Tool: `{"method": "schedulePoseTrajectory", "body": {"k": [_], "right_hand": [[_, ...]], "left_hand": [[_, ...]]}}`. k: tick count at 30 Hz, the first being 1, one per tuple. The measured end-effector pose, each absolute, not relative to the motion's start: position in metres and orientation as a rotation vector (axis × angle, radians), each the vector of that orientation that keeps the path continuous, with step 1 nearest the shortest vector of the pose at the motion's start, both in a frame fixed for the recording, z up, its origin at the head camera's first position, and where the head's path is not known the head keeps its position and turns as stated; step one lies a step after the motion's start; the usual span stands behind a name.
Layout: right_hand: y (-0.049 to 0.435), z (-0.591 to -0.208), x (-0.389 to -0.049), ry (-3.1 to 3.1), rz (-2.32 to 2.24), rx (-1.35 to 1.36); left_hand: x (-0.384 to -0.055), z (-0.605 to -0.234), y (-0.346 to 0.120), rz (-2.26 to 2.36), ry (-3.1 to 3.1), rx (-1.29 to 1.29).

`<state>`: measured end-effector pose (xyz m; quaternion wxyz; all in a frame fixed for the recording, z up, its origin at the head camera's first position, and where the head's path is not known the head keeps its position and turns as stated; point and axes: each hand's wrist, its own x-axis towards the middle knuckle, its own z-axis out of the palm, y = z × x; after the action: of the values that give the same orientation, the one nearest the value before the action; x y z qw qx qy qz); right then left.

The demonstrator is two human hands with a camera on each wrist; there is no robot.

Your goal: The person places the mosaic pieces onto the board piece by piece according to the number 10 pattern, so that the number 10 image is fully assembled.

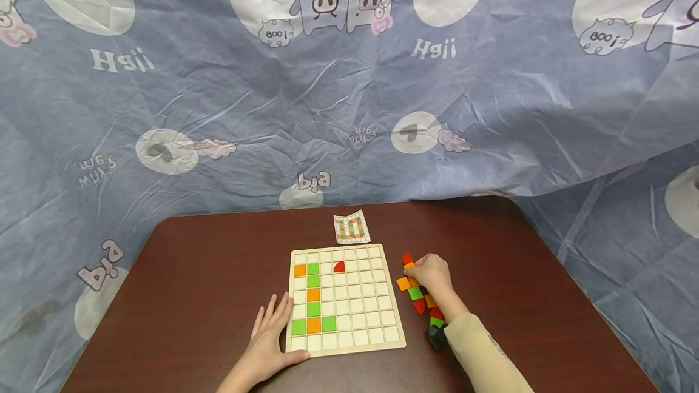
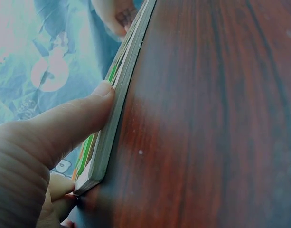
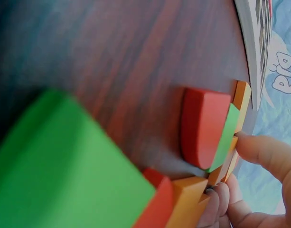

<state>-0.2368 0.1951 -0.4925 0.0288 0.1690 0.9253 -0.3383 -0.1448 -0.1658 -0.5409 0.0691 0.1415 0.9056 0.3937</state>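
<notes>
A pale wooden grid board (image 1: 357, 307) lies on the table with several green (image 1: 314, 309) and orange (image 1: 300, 270) square tiles and one red quarter-circle tile (image 1: 339, 267) in its cells. My left hand (image 1: 266, 335) rests at the board's lower left corner, fingers spread along the left side. In the left wrist view its thumb (image 2: 95, 104) presses the front edge. Right of the board, my right hand (image 1: 434, 275) reaches into a loose group of tiles and pinches an orange tile (image 1: 409, 265) between thumb and fingers. Part of this group is hidden under the hand.
Behind the board lies a small creased paper card (image 1: 352, 228) with a coloured grid pattern. More loose tiles, among them a red piece (image 3: 204, 128) and a green one (image 3: 74, 175), lie near the right wrist. A patterned blue-grey cloth (image 1: 349, 90) hangs behind the dark wooden table (image 1: 218, 272).
</notes>
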Motion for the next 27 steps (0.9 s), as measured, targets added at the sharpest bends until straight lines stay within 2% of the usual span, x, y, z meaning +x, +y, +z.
{"method": "schedulePoseTrajectory", "body": {"k": [7, 18, 27], "right_hand": [[0.196, -0.490, -0.238, 2.831, -1.025, 0.527], [0.198, -0.486, -0.242, 2.794, -1.243, 0.445], [0.167, -0.478, -0.248, 2.639, -1.568, 0.341]], "left_hand": [[-0.144, -0.542, -0.166, 1.183, 2.753, 0.431], [-0.146, -0.543, -0.167, 1.136, 2.742, 0.406], [-0.145, -0.544, -0.167, 1.180, 2.734, 0.425]]}}
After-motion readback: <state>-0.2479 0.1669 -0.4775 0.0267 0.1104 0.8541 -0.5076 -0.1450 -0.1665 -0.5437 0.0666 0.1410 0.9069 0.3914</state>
